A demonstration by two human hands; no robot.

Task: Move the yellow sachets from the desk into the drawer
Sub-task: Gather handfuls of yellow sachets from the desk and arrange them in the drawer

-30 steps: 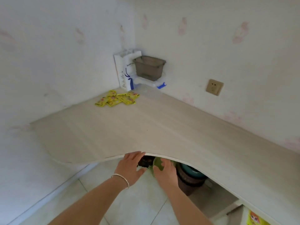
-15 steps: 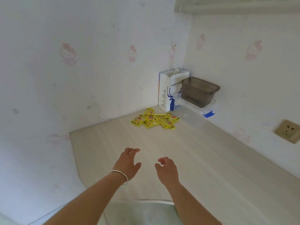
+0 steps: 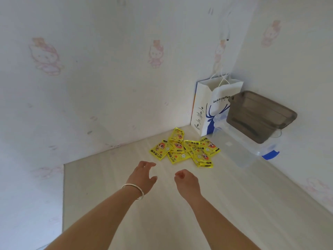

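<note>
Several yellow sachets (image 3: 185,148) lie in a loose overlapping pile on the pale wooden desk (image 3: 234,204), near the back corner. My left hand (image 3: 143,175), with a silver bangle on its wrist, hovers over the desk just short of the pile, fingers spread and relaxed. My right hand (image 3: 187,181) is beside it, fingers loosely curled, holding nothing. Both hands are apart from the sachets. No drawer is in view.
A white and blue paper bag (image 3: 210,109) stands in the corner behind the sachets. To its right a dark translucent tub (image 3: 259,116) sits on a clear plastic box with a blue clip (image 3: 243,150). Walls close the desk at the back and left.
Both hands rose from under the desk's front edge and have reached forward over the desk top toward the sachets. The view has moved closer to the corner.
</note>
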